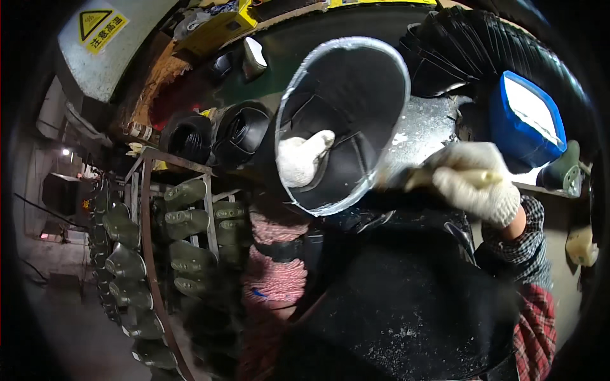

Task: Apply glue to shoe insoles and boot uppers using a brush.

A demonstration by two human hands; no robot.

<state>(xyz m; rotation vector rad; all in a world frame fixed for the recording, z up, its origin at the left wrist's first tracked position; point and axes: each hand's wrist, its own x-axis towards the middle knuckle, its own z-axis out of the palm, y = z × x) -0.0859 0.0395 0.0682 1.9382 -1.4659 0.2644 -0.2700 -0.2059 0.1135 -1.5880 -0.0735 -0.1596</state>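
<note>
Your right hand (pixel 476 195) grips the brush (pixel 416 180) near the tube's (pixel 356 95) rim, above the bench's (pixel 422 127) near edge. Your left hand (pixel 300 162) is inside, grip unclear. You're apparently coating the rim; next, brush evenly around.

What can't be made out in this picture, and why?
In the head view:
Left hand: wrist hidden by the wall of the black tube.
Brush in the right hand: tip blurred, so contact with the tube can't be confirmed.
Blue container: its walls hide how deep the white contents go.
Olive boots on the rack: lower ones fade into shadow.
</note>
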